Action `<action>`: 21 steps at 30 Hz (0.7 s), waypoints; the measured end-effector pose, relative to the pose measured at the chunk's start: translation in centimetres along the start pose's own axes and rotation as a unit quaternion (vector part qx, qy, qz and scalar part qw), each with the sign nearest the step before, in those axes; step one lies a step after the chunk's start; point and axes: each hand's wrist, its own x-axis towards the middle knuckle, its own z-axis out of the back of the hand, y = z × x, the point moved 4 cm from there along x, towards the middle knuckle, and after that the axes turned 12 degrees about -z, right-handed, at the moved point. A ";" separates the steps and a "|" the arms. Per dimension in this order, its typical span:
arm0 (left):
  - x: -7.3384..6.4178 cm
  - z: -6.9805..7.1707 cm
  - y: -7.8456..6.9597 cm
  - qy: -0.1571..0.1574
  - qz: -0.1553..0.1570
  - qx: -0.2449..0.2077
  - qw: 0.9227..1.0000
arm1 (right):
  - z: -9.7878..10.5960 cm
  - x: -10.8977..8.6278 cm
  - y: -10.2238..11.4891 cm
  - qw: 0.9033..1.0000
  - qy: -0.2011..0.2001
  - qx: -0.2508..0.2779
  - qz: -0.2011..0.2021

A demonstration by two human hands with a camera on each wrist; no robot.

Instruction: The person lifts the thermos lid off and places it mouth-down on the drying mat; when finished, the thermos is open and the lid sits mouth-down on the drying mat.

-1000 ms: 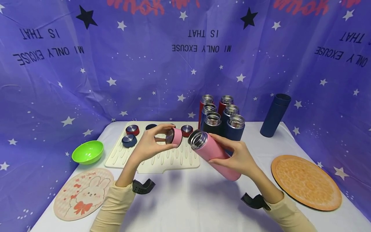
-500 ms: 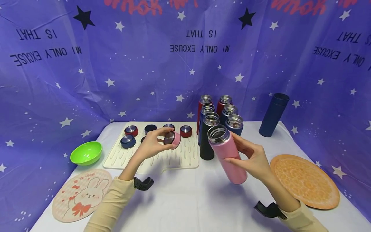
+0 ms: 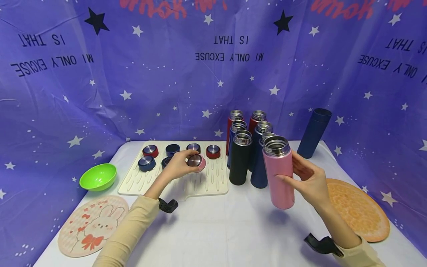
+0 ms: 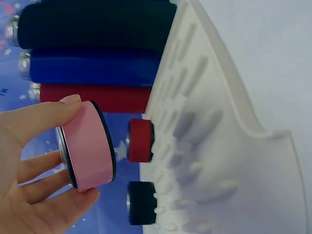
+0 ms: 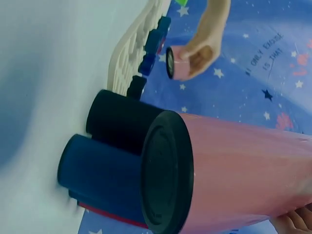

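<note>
In the head view my left hand (image 3: 178,164) pinches a pink bottle lid (image 4: 90,146) between thumb and fingers, above the cream drying mat (image 3: 213,185). The lid's metal top is turned toward the head camera. My right hand (image 3: 311,181) grips an upright pink thermos bottle (image 3: 281,178) round its side, lifted above the table. Its steel mouth is uncovered, and its dark base (image 5: 168,173) shows in the right wrist view. Just left of the pink bottle stand a navy bottle (image 3: 258,170), partly hidden by it, and a black bottle (image 3: 238,163).
Several lids lie on the mat, among them a red lid (image 3: 213,151) and a blue lid (image 3: 146,163). Red bottles (image 3: 257,120) stand behind. A tall navy bottle (image 3: 313,133) leans at back right. A green bowl (image 3: 98,177), rabbit placemat (image 3: 93,226) and orange round mat (image 3: 358,209) flank the table.
My right hand has carried the pink bottle rightward, away from the lid, and turned it from tilted to upright. My left hand, still pinching the lid, has lowered slightly over the mat.
</note>
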 end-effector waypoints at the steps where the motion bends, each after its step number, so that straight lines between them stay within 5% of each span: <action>1: 0.2 -0.2 0.3 0.003 0.000 0.006 1.000 | 0.3 0.0 0.0 1.000 -0.007 0.008 0.002; 8: 1.2 -1.5 2.2 0.020 -0.002 0.047 0.999 | 2.0 0.2 -0.2 0.998 -0.033 0.049 0.009; 21: 2.1 -2.7 4.8 0.038 0.026 0.061 0.997 | 5.0 1.1 -2.4 0.986 -0.126 0.080 -0.078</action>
